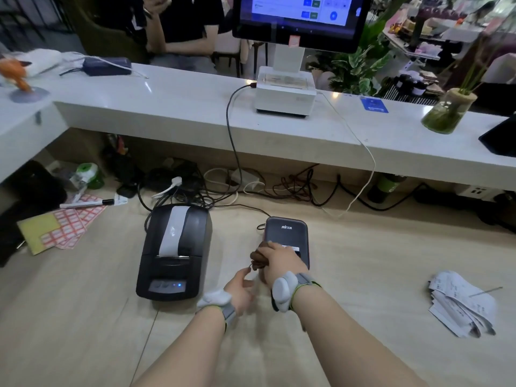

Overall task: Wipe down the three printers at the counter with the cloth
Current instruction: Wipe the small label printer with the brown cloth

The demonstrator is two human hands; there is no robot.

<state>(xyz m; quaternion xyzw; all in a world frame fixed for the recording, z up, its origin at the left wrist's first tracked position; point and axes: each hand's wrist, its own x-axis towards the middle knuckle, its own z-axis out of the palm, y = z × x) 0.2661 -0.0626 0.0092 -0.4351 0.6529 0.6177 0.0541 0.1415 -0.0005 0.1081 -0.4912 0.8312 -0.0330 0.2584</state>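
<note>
A marker (86, 203) lies left, crumpled receipts (460, 303) right.

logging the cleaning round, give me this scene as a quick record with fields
cloth: brown, bunched in the right hand
right hand: grips the cloth at the small printer's near left corner
left hand: just below the cloth, blurred, grip unclear
small printer: dark grey, on the desk
big printer: black, left of the small one, paper over its top, blue light on
white printer: on the counter, under the screen
receipts: loose pile, desk's right side
</note>
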